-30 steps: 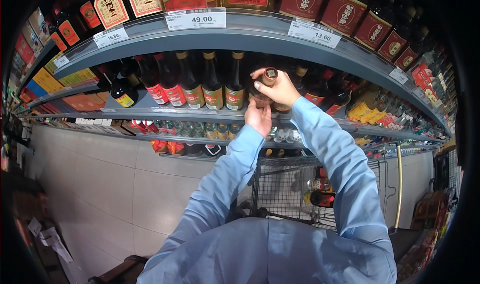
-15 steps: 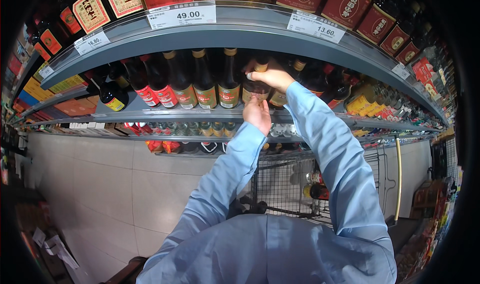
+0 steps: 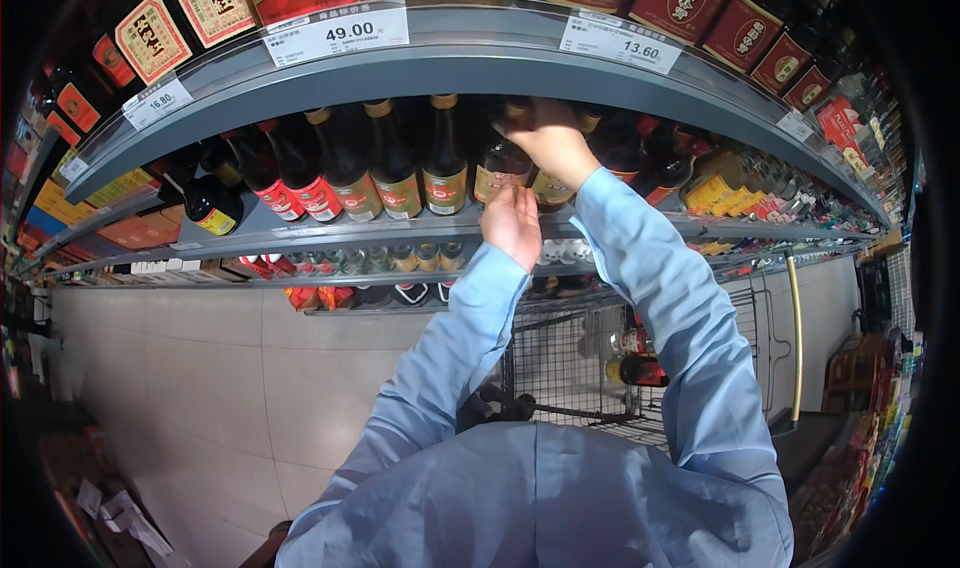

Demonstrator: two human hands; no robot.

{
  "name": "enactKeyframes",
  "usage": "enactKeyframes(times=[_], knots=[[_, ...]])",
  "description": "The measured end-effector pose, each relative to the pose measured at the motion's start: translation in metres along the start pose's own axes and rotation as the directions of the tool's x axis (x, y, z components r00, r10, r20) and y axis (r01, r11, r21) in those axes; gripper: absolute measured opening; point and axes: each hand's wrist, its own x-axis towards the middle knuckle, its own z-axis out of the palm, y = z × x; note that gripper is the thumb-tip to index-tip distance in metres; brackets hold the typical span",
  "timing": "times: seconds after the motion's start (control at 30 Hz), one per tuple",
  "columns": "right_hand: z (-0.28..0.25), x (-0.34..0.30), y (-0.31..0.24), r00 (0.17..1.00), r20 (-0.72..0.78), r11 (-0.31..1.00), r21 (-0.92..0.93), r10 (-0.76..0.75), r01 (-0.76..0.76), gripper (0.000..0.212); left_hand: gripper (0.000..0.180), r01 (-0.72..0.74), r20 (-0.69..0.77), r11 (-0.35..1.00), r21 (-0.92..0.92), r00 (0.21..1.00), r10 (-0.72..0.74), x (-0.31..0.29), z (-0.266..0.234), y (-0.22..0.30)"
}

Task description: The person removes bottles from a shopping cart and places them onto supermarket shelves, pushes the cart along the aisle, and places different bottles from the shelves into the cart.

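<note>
A dark glass bottle (image 3: 500,158) with a tan label stands in the front row of the middle shelf, just right of several dark bottles with gold-and-red labels (image 3: 443,190). My right hand (image 3: 556,143) reaches under the shelf above, its fingers closed around this bottle's neck; the fingertips are partly in shadow. Palm up, my left hand (image 3: 513,226) is at the bottle's lower front, fingers stretched out against or very near the label. Whether it carries any weight I cannot tell. Another tan-labelled bottle (image 3: 552,190) stands close on the right, partly behind my right wrist.
The upper shelf's edge (image 3: 450,60) with price tags overhangs my hands. More dark bottles lean at the right, and a yellow-labelled bottle (image 3: 212,208) tilts at the left. Below my right arm is a wire shopping cart (image 3: 560,368) holding several bottles.
My right hand has gone slightly up and deeper under the upper shelf, still at the bottle's neck. My left fingers have straightened at the label. The whole view has shifted a little.
</note>
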Motion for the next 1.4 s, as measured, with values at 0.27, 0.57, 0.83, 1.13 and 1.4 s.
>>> enactKeyframes(times=[0.27,0.57,0.83,1.13,1.4], knots=[[-0.014,-0.075,-0.034,0.933,-0.151,0.918,0.285,0.326,-0.275,0.019,0.032,0.007,0.079,1.0,0.017,0.997,-0.008,0.0,-0.021,0.018],[0.005,-0.113,0.025,0.88,-0.178,0.898,0.084,0.439,-0.431,0.014,0.063,0.052,0.152,0.99,0.131,0.986,-0.072,-0.01,-0.016,0.028],[0.001,-0.109,0.052,0.887,-0.222,0.909,-0.006,0.405,-0.416,0.012,0.06,0.087,0.179,0.988,0.13,0.978,-0.109,-0.009,-0.017,0.043],[0.015,-0.134,0.07,0.872,-0.168,0.878,0.235,0.459,-0.417,0.012,0.059,0.043,0.244,0.993,0.108,0.967,-0.069,-0.011,-0.016,0.028],[-0.008,-0.228,0.023,0.747,0.228,0.51,0.605,0.625,-0.612,0.015,0.042,0.182,0.287,0.905,0.384,0.908,-0.305,-0.059,-0.063,0.022]])
